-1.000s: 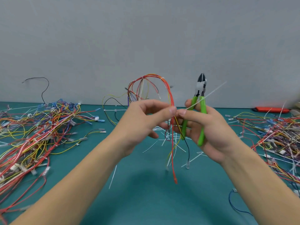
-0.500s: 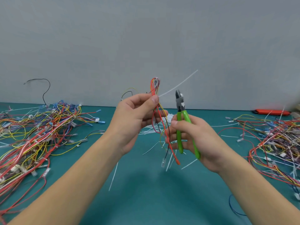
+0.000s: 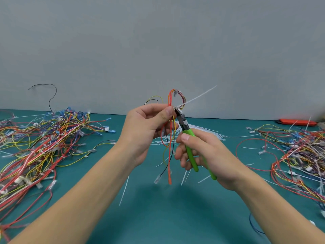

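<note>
Your work surface is a teal table (image 3: 158, 217) that runs back to a plain grey wall (image 3: 158, 41). A tangle of red, yellow and blue wires (image 3: 44, 138) lies on your left and a second tangle (image 3: 299, 152) on your right. Loose white ties (image 3: 207, 132) are strewn on the table between them, behind your hands. A flat orange-red thing (image 3: 297, 122) lies at the far right, close to the wall; it is too blurred to tell what it is.

Your left hand (image 3: 146, 131) is raised above the middle of the table. Its thumb and curled fingers pinch a small bundle of wires (image 3: 169, 138). The bundle hangs upright: its folded loop stands above your thumb, and its loose ends with their end pieces dangle towards the table.

Your right hand (image 3: 207, 155) is wrapped round the green handles of the cutters (image 3: 187, 131). Their long axis slants from the handle ends, low on the right, up and left to the tip. The tip sits just beside your left thumb, at the root of the white tie tail (image 3: 198, 96). That tail sticks out from the bundle, up and to the right. Whether the blades are closed on it cannot be told.
</note>
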A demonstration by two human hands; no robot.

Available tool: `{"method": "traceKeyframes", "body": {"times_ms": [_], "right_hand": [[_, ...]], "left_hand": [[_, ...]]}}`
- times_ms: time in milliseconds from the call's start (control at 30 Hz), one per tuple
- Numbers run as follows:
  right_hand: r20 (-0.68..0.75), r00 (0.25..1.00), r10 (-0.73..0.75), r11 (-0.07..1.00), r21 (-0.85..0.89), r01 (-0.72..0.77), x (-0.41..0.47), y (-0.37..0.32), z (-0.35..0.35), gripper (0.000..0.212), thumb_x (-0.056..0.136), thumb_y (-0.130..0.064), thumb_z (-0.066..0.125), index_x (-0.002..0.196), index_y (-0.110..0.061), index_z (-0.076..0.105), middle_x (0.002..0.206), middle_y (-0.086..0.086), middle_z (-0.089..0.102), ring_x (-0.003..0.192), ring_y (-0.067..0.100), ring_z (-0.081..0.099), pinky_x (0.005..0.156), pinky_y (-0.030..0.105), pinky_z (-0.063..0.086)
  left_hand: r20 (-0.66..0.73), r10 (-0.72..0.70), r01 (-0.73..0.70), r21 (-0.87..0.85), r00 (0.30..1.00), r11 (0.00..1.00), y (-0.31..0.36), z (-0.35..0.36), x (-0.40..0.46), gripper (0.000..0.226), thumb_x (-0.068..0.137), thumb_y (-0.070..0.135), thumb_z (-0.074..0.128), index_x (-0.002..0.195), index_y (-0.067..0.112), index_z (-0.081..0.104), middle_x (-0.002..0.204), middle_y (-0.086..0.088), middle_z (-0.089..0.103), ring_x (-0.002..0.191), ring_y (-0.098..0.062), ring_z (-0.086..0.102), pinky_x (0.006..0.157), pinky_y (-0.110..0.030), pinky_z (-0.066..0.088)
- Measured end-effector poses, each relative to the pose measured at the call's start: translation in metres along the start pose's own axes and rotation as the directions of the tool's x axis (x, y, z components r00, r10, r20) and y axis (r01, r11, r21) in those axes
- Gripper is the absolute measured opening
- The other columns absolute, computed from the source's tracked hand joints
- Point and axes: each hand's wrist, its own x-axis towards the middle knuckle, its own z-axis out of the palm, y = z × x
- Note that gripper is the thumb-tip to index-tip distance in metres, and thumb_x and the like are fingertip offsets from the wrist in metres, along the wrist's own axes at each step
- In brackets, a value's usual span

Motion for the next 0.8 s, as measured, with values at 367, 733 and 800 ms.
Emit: {"method": "traceKeyframes", "body": {"times_ms": [367,733,800], "right_hand": [[0.007,0.998,0.058,0.998,0.024,-0.058,0.0001,-0.0005,0.0009,0.04,0.089,-0.044,0.061,0.105,-0.007,0.06,0.083,0.012,0.073,0.065,0.023,0.063,0.057,0.031,0.051],[0.006,0.999,0.054,0.998,0.046,-0.054,-0.0014,0.001,0.0039,0.039,0.09,-0.048,0.06,0.103,-0.011,0.062,0.083,0.015,0.073,0.064,0.026,0.063,0.056,0.033,0.051],[0.009,0.998,0.056,0.997,0.049,-0.057,-0.0018,0.0015,0.0033,0.039,0.09,-0.048,0.061,0.103,-0.011,0.062,0.085,0.015,0.073,0.065,0.027,0.064,0.058,0.034,0.051]], "left_hand": [[-0.02,-0.007,0.007,-0.007,1.0,1.0,-0.0031,0.0006,-0.0004,0.023,0.083,0.02,0.076,0.1,0.004,0.076,0.078,-0.006,0.076,0.058,-0.014,0.068,0.051,-0.019,0.049],[-0.033,0.022,-0.021,0.025,0.999,0.999,-0.0016,0.0009,-0.0014,0.006,0.087,0.012,0.076,0.087,0.013,0.082,0.078,-0.006,0.077,0.058,-0.015,0.068,0.054,-0.022,0.052],[-0.051,0.028,-0.026,0.029,0.998,0.999,-0.0012,0.0012,-0.0015,0.006,0.089,0.009,0.074,0.09,0.01,0.08,0.077,-0.006,0.077,0.057,-0.015,0.068,0.052,-0.021,0.052]]}}
